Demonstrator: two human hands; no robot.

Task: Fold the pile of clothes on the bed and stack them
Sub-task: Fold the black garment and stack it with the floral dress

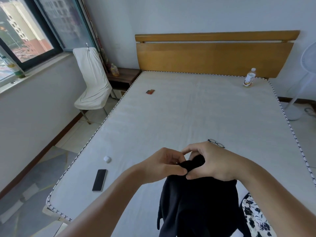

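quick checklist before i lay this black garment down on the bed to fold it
1. Grip: left hand and right hand both pinch the black garment at its bunched top: ok.
2. Garment hangs free: lower part runs out of frame: cannot tell.
3. Landing spot: bare mattress ahead of the hands: ok.
4. Glasses lie just behind the right hand, likely in the way: not ok.
5. Phone and white earbud case sit off to the left near the edge: ok.
6. Floral garment lies close on the right; may overlap: cannot tell.
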